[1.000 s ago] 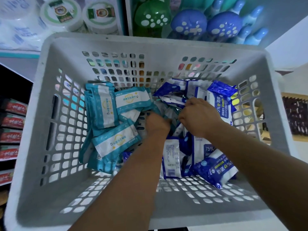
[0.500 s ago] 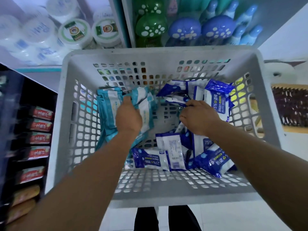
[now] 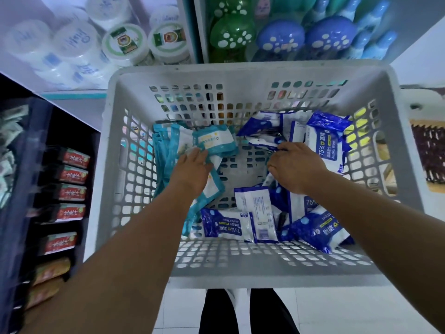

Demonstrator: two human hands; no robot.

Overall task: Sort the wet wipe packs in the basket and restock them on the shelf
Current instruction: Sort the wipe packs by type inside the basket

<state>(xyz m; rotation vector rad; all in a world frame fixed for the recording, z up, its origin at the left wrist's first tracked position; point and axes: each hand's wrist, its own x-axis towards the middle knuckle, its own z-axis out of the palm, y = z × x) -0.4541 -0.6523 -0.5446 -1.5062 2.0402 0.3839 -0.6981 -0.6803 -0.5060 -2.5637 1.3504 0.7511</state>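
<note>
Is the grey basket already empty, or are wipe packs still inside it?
Not empty. The basket holds teal packs on its left side and dark blue packs on its right, with bare floor between.

— What are you seeing around the green spotted dome?
— You're looking at two blue spotted domes sitting just right of it, white tubs left, red boxes lining up far below-left.
</note>
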